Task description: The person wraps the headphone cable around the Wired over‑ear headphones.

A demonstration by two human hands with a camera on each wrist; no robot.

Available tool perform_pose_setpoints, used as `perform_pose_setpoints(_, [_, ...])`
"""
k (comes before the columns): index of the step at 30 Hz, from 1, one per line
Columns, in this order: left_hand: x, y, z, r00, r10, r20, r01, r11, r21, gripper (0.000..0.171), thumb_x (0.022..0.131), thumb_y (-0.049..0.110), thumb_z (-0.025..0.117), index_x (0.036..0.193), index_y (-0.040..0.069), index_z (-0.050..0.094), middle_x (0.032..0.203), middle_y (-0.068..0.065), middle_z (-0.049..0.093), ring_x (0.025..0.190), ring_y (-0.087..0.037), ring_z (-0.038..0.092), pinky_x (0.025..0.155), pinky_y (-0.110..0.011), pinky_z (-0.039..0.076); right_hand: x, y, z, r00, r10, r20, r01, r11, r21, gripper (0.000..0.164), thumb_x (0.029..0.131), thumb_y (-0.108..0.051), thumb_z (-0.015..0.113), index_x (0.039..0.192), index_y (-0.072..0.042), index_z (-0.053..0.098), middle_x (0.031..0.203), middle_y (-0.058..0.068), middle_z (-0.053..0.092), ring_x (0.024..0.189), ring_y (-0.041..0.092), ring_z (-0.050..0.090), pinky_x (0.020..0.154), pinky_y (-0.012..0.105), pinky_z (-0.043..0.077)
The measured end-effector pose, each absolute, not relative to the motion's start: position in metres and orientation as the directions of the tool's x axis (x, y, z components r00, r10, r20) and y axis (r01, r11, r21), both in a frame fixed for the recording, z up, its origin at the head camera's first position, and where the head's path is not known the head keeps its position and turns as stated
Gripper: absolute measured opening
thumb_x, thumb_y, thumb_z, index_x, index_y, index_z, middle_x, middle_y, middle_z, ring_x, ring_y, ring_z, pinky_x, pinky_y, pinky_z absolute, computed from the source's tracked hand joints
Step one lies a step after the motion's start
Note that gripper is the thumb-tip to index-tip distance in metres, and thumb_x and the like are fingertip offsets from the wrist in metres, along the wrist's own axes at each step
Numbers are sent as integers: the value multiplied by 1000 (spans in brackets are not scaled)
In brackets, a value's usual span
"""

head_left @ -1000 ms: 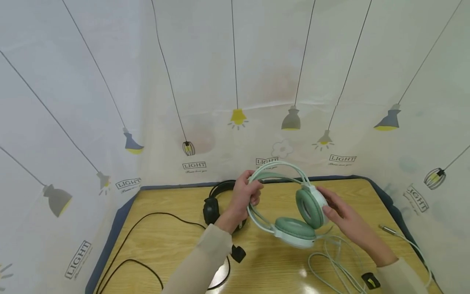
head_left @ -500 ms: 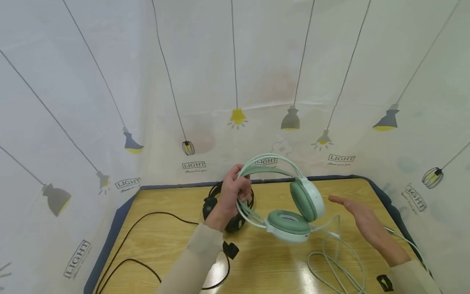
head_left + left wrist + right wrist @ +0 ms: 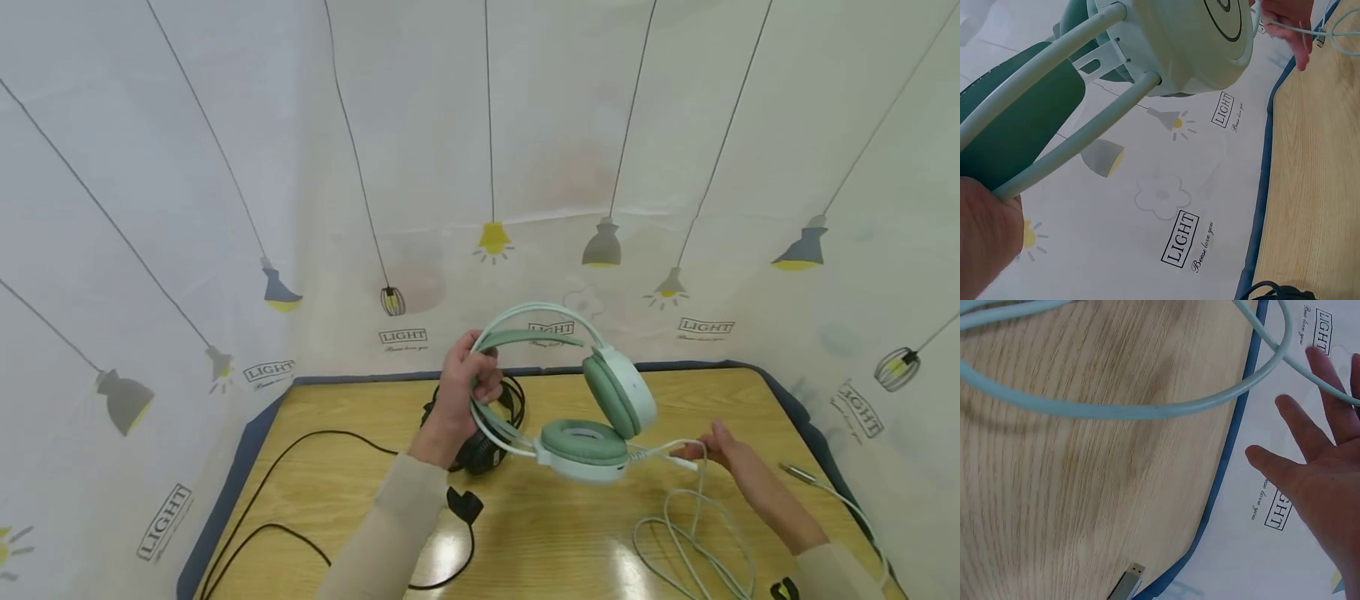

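Observation:
My left hand [image 3: 459, 398] grips the headband of mint-green headphones [image 3: 619, 390] at its left side, holding them raised over the table. Both padded ear cups point to the right, one above the other. In the left wrist view an ear cup [image 3: 1194, 47] fills the top. From the lower cup a pale green cable [image 3: 699, 508] runs to the right and loops down onto the table. My right hand [image 3: 738, 467] is at that cable, right of the cups. Its fingers are spread in the right wrist view, where the cable [image 3: 1116, 411] crosses the fingers.
Black headphones [image 3: 480, 454] lie behind my left hand, their black cable [image 3: 300, 437] running left. A black strap [image 3: 465, 505] sits in front of them. A USB plug [image 3: 798, 473] lies at the right of the wooden table [image 3: 555, 533]. A printed cloth [image 3: 420, 167] surrounds the back and sides.
My right hand has come off the upper ear cup and moved down and right to the cable. The left hand has carried the mint-green headphones left and slightly up.

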State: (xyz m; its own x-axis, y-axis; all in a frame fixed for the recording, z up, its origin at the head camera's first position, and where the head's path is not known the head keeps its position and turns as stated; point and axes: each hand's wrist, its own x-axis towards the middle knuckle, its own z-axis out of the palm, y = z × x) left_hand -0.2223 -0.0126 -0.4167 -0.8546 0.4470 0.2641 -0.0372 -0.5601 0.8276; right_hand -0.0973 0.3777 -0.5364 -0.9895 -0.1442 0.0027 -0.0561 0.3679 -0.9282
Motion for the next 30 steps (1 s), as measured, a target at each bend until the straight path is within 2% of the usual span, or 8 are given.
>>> perform_pose_setpoints(3, [-224, -12, -418, -872, 416, 260, -24, -566, 824, 19, 88, 0, 45, 104, 10, 48, 62, 9, 37, 44, 0, 33, 42, -17, 27, -88, 380, -532, -995, -99, 11, -46, 364, -930, 67, 115, -34, 9, 88, 6, 56, 81, 8, 69, 88, 6, 69, 87, 15, 44])
perform_pose_setpoints(5, [-224, -12, -418, -885, 391, 251, -13, -560, 828, 17, 89, -1, 45, 103, 10, 48, 61, 9, 38, 44, 0, 34, 42, -17, 27, -84, 383, -525, -996, -78, 30, -54, 325, -944, 60, 115, -31, 13, 83, 7, 47, 66, 13, 52, 65, 17, 61, 73, 22, 50])
perform_pose_setpoints(8, [-225, -11, -419, -909, 346, 231, 10, -538, 843, 16, 91, -1, 46, 102, 10, 47, 60, 9, 38, 44, -1, 34, 42, -17, 28, -81, 384, -510, -998, -13, 69, -70, 230, -971, 52, 116, -25, 19, 81, 8, 39, 61, 13, 29, 49, 29, 31, 50, 33, 36])
perform_pose_setpoints(10, [-225, -11, -420, -923, 317, 218, 24, -517, 855, 16, 91, -1, 48, 103, 10, 48, 58, 9, 38, 44, -2, 34, 42, -18, 29, -80, 382, -495, -997, 24, 80, -72, 225, -972, 51, 116, -24, 20, 82, 8, 41, 62, 13, 24, 50, 31, 21, 50, 39, 26])
perform_pose_setpoints(16, [-225, -9, -421, -953, 222, 204, 80, -467, 881, 17, 90, 1, 52, 104, 11, 51, 55, 8, 38, 43, -4, 34, 42, -19, 30, -70, 369, -460, -990, 26, 142, -124, 349, -929, 53, 116, -23, 18, 88, 3, 57, 61, 9, 31, 49, 28, 24, 50, 38, 29])
perform_pose_setpoints(20, [-222, -5, -418, -962, 124, 244, 178, -394, 902, 17, 89, 3, 55, 105, 9, 52, 52, 7, 39, 41, -6, 34, 42, -21, 32, -67, 349, -446, -952, -165, 258, -293, 243, -925, 50, 113, -5, 19, 108, 3, 68, 63, 9, 36, 48, 26, 26, 43, 33, 28])
perform_pose_setpoints(25, [-220, 0, -413, -968, -30, 248, 242, -358, 902, 20, 88, 2, 57, 107, 8, 53, 54, 6, 44, 41, -7, 38, 43, -22, 35, -67, 326, -438, -856, -395, 333, -412, 134, -901, 51, 109, 7, 16, 142, 4, 55, 66, 9, 42, 45, 22, 32, 41, 27, 35])
perform_pose_setpoints(30, [-218, 4, -409, -940, -191, 284, 337, -369, 866, 23, 86, 1, 57, 108, 5, 54, 58, 3, 47, 41, -8, 39, 41, -22, 35, -66, 314, -438, -866, -401, 299, -401, 200, -894, 46, 110, 4, 18, 143, 7, 50, 67, 8, 50, 48, 21, 44, 49, 32, 45])
